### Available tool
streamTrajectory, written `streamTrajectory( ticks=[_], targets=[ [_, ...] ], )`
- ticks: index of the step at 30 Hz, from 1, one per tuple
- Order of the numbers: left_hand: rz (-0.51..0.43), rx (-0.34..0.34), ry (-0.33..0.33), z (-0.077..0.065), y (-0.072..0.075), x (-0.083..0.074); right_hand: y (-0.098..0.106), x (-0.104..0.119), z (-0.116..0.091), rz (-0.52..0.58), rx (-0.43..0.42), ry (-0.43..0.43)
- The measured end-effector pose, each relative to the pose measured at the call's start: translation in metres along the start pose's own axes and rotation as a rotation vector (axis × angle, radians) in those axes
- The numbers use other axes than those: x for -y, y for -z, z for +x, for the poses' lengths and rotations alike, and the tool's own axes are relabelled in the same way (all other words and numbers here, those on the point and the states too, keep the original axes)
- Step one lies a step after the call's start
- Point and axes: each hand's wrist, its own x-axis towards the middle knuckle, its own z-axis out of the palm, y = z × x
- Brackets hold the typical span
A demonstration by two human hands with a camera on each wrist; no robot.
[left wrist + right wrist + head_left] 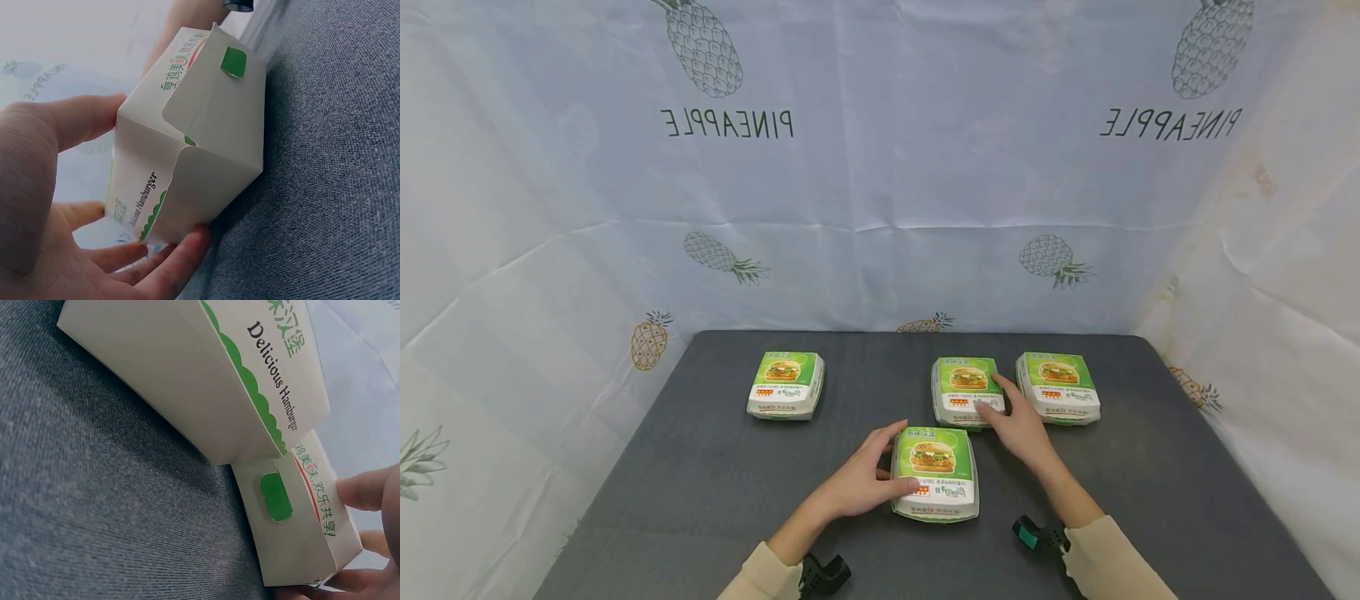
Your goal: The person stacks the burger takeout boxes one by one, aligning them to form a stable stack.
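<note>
A green-and-white hamburger box lies nearest on the dark table. My left hand holds it at its left side, thumb over the front part of the lid and fingers along the far left edge. Behind it, my right hand grips a second hamburger box from the right, thumb at the lid's front and index finger at its back corner. In the right wrist view, this gripped box stands beside the nearer box; they seem to touch or nearly touch. Both boxes are closed.
One more hamburger box sits at the back left, and another at the back right, close to my right hand. A pineapple-print curtain hangs behind and beside the dark table. Black bands circle both wrists.
</note>
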Motion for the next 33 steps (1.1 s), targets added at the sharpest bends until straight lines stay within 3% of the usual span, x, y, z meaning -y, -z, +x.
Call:
streamTrajectory(
  ticks=[14,25,33],
  targets=[
    [0.008,0.01,0.003,0.001,0.0,0.002,0.002,0.003,-0.005,0.05,-0.005,-0.028],
    [0.011,0.011,0.011,0.0,0.001,-0.001,0.005,0.01,-0.007,0.07,-0.018,0.001],
    [0.149,-0.061,-0.036,0.001,0.008,-0.003,0.013,0.02,-0.012,0.088,-0.022,0.004]
  ],
)
